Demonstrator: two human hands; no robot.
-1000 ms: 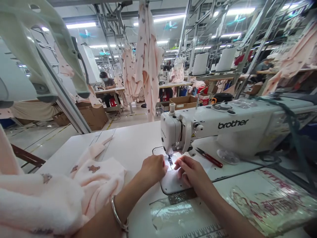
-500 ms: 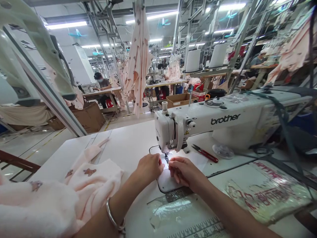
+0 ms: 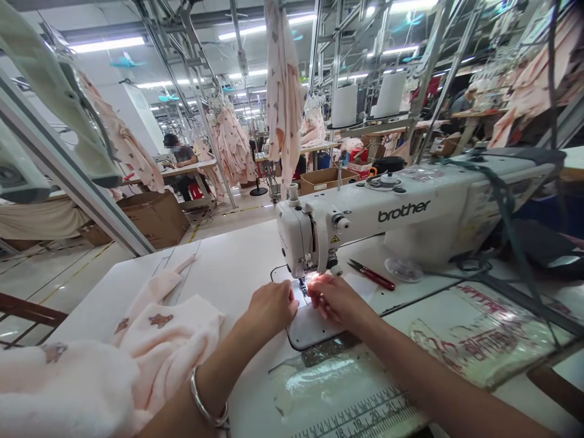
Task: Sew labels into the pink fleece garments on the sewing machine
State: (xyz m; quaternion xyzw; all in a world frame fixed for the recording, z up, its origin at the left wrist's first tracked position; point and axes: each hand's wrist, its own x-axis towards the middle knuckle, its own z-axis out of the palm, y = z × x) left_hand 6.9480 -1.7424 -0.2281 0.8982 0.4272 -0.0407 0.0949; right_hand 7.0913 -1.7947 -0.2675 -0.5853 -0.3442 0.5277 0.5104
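Note:
A white sewing machine [image 3: 406,213] stands on the table, its presser foot [image 3: 303,286] lit by a small lamp. My left hand [image 3: 274,307] is closed just left of the foot, fingertips curled together by the needle plate. On the other side, my right hand [image 3: 340,302] pinches close beside the needle, a little higher than the left. Whatever the fingers hold is too small or hidden to make out. Pale pink fleece cloth [image 3: 182,331] with brown bear prints lies heaped left of my left forearm.
Red-handled thread snips [image 3: 371,275] and a clear bag of small parts [image 3: 404,269] lie right of the machine head. A printed plastic packet [image 3: 488,334] and a ruler strip [image 3: 365,420] are nearer. Pink garments [image 3: 283,91] hang beyond the table; another person [image 3: 180,155] sits behind.
My right hand has risen slightly toward the needle, its fingers still pinched. The left hand stays by the presser foot. The view has shifted a little, and the hanging garments beyond have moved in it.

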